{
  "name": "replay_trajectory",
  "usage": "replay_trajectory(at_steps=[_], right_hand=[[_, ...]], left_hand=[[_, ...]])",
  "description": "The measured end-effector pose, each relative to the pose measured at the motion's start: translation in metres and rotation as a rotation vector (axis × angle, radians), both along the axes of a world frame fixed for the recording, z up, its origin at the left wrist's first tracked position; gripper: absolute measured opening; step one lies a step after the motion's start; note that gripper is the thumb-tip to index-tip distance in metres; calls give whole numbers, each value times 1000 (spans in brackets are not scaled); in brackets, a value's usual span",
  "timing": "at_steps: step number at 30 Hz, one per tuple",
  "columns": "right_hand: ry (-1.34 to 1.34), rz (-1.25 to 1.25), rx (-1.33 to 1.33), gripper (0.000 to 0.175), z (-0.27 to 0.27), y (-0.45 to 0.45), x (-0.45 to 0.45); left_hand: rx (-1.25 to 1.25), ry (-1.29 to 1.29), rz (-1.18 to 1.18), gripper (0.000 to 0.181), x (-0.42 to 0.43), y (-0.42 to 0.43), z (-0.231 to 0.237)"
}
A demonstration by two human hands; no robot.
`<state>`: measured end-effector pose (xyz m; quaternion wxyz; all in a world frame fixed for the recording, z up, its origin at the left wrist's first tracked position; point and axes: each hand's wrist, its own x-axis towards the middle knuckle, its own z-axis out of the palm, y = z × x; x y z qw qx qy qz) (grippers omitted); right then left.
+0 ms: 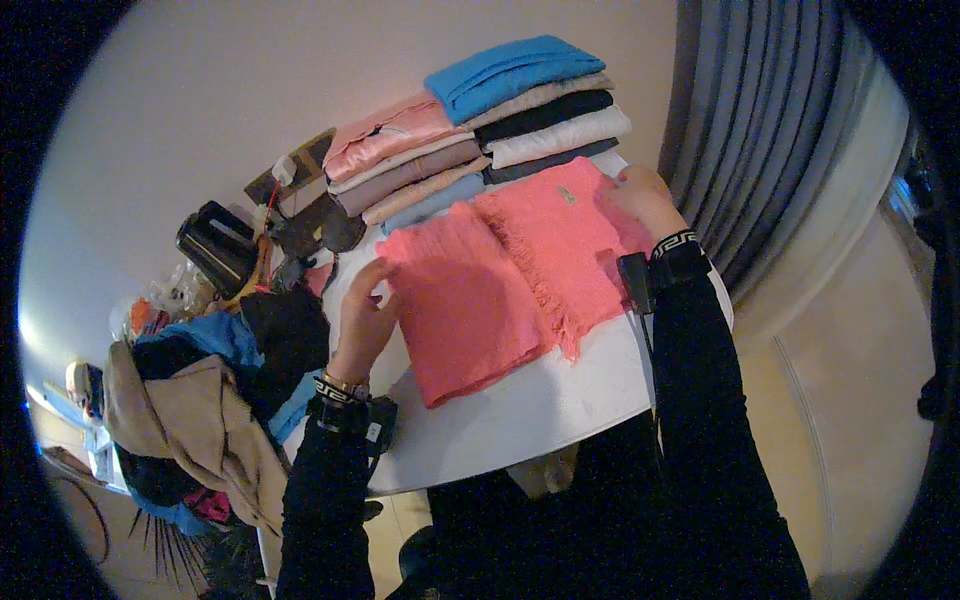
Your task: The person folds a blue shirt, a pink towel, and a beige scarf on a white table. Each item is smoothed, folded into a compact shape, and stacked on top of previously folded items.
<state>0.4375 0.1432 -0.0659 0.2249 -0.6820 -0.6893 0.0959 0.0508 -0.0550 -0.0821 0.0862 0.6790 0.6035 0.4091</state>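
Observation:
A coral-pink fringed scarf lies spread on the white table, folded over in part. Its fringe runs in a slanting line across the middle, and a small label shows on the far right panel. At the scarf's left edge is my left hand, thumb and fingers curved, fingertips against the cloth; whether they pinch it is unclear. My right hand grips the far right corner, where the fabric bunches. Behind the scarf rise two stacks of folded cloths, one topped by satiny pink fabric, the other by blue fabric.
The white table has a curved front edge. A heap of loose clothes with a beige garment lies at the left. Beyond it stand a black kettle and plastic bags. A grey curtain hangs at the right.

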Motion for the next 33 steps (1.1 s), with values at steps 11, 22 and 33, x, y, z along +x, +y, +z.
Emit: replay_trajectory(at_steps=[11,22,33], right_hand=[[127,96,-162,54,4,-2,29],[539,346,-324,38,6,-1,20],[738,566,-364,33,51,-39,-73]], left_hand=[[-329,-556,120,48,-10,4,-12],[91,-159,167,32,-14,10,-18],[-176,-1086,-73,32,-4,0,0]])
